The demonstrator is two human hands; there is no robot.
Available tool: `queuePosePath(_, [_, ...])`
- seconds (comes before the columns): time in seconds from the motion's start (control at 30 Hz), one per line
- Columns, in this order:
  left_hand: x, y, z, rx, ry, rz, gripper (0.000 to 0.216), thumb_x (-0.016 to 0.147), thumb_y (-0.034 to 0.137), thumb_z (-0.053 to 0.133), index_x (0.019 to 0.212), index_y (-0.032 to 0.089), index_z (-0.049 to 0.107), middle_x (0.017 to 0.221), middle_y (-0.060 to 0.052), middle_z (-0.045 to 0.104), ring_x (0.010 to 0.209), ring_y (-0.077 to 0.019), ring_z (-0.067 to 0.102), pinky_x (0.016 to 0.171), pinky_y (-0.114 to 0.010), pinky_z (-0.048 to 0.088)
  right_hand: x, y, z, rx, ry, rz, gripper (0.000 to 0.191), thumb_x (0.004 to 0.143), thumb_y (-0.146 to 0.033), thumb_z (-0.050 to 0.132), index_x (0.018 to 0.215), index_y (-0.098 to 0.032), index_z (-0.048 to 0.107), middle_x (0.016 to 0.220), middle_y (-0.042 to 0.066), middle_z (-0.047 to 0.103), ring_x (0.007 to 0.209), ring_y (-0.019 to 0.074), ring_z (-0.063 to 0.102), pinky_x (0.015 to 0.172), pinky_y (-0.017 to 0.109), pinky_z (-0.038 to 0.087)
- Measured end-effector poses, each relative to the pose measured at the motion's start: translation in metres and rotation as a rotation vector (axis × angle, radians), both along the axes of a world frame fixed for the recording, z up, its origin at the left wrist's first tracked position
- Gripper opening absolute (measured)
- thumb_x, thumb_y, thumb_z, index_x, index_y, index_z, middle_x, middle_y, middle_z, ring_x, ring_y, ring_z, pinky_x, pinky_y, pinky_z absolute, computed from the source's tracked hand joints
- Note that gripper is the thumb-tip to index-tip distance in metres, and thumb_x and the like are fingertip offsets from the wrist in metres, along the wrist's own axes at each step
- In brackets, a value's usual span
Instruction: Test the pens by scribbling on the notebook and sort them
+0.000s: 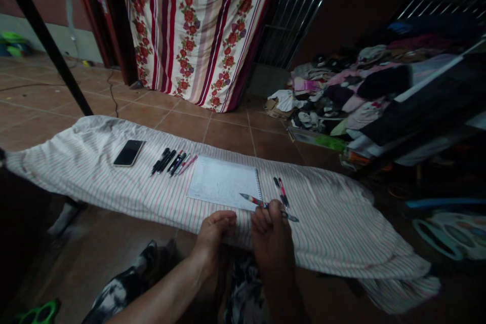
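My right hand is closed around a slim pen with a multicoloured barrel. One pointed end reaches left over the spiral notebook, and the other sticks out to the right of my fist. The notebook lies with a whitish page up, its spiral edge to the right. My left hand is at the near edge of the striped cloth, below the notebook, its fingers curled together with the thumb on top. Whatever lies inside those fingers, if anything, is hidden. Two pens rest just right of the notebook.
A striped cloth covers the low surface. On its left lie a phone and a row of several pens. Beyond are a tiled floor, a floral curtain and a heap of clothes at right.
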State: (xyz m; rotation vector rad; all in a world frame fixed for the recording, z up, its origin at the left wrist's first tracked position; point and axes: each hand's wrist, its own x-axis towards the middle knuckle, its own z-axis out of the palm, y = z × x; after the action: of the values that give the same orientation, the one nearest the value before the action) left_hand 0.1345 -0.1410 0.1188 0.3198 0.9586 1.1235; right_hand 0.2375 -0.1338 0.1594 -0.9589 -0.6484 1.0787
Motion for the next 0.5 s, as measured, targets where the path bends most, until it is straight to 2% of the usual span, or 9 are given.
queuePosePath(0.07, [-0.001,0.017,-0.013,0.037,0.101,0.002,0.014,0.062,0.011,0.059,0.072,0.014,0.068,0.064,-0.002,0.063,0.057,-0.0108,0.051,0.059,-0.022,0.036,-0.002,0.016,0.004,0.027,0.024,-0.050,0.023,0.072,-0.039,0.064,0.071,-0.020,0.051,0.046,-0.011,0.022,0.038,0.0046,0.021,0.038,0.020,0.020])
queuePosePath(0.13, [-0.004,0.035,-0.023,0.121,0.261,0.021,0.013,0.064,0.012,0.057,0.070,0.015,0.068,0.060,0.000,0.060,0.055,-0.0110,0.048,0.059,-0.023,0.036,-0.006,0.033,0.006,0.039,0.047,-0.067,0.020,0.073,-0.036,0.062,0.080,-0.018,0.057,0.046,-0.011,0.022,0.039,0.0041,0.021,0.038,0.020,0.019])
queuePosePath(0.23, [-0.013,0.059,-0.037,0.379,0.603,0.019,0.015,0.067,0.013,0.056,0.072,0.018,0.068,0.073,-0.003,0.064,0.073,-0.0169,0.055,0.072,-0.028,0.041,-0.014,0.060,0.005,0.006,0.092,-0.077,0.025,0.075,-0.039,0.058,0.085,-0.016,0.059,0.048,-0.009,0.038,0.041,0.0031,0.034,0.040,0.018,0.025])
queuePosePath(0.33, [-0.025,0.073,-0.049,0.619,1.001,-0.038,0.019,0.073,0.014,0.052,0.081,0.019,0.068,0.093,-0.008,0.064,0.094,-0.0225,0.053,0.086,-0.037,0.041,-0.024,0.090,-0.003,-0.044,0.074,-0.058,0.034,0.073,-0.045,0.058,0.089,-0.015,0.059,0.070,0.001,0.064,0.058,0.0090,0.056,0.047,0.019,0.036])
queuePosePath(0.4, [-0.033,0.077,-0.057,0.695,1.249,-0.089,0.022,0.076,0.013,0.048,0.086,0.019,0.067,0.104,-0.010,0.060,0.108,-0.0250,0.047,0.091,-0.041,0.040,-0.030,0.109,-0.012,-0.036,0.032,-0.014,0.039,0.072,-0.048,0.059,0.093,-0.015,0.059,0.083,0.006,0.068,0.067,0.0127,0.061,0.050,0.021,0.040])
queuePosePath(0.5, [-0.044,0.080,-0.066,0.713,1.541,-0.203,0.024,0.080,0.013,0.045,0.093,0.019,0.063,0.116,-0.010,0.054,0.122,-0.0272,0.034,0.092,-0.043,0.041,-0.041,0.137,-0.031,-0.002,-0.006,0.005,0.041,0.071,-0.049,0.061,0.093,-0.015,0.060,0.079,0.005,0.068,0.064,0.0111,0.060,0.054,0.022,0.043])
